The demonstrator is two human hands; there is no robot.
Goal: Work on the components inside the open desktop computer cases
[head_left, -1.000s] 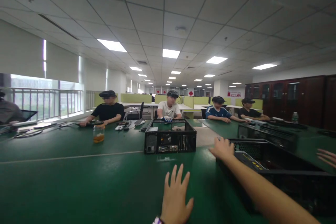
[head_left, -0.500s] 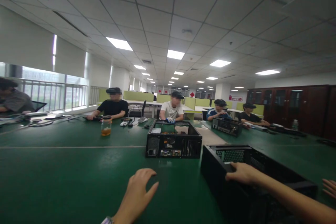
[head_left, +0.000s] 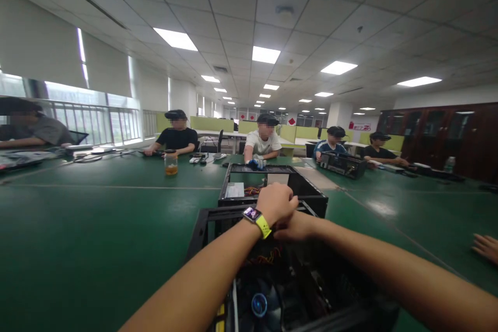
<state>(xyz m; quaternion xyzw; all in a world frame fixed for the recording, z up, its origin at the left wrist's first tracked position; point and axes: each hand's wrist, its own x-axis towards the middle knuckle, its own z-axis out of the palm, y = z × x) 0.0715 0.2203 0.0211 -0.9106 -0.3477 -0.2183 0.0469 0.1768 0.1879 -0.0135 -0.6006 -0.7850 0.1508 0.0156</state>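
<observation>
An open black computer case [head_left: 198, 233] lies on the green table in front of me, its inside facing up. In it are a round fan [head_left: 259, 304] with a blue-lit hub and some red and yellow wires [head_left: 264, 258]. My left hand [head_left: 275, 203], above a wristwatch [head_left: 257, 221] with a yellow-green band, is bent over the case's far rim with curled fingers. Partly behind it, my right hand [head_left: 299, 225] reaches in from the right, fingers curled down at the same spot. The hands overlap, and what their fingertips grip is hidden.
A second open case [head_left: 319, 202] stands just beyond mine, and a person [head_left: 262, 140] in gloves works behind it. A third case [head_left: 342, 165] is farther right. A jar [head_left: 170, 163] stands at left. Someone's hand [head_left: 486, 246] rests at the right edge.
The near case has shifted left and turned, and sits in front of me. My left hand has moved from over the bare table to the case's far rim, meeting my right hand.
</observation>
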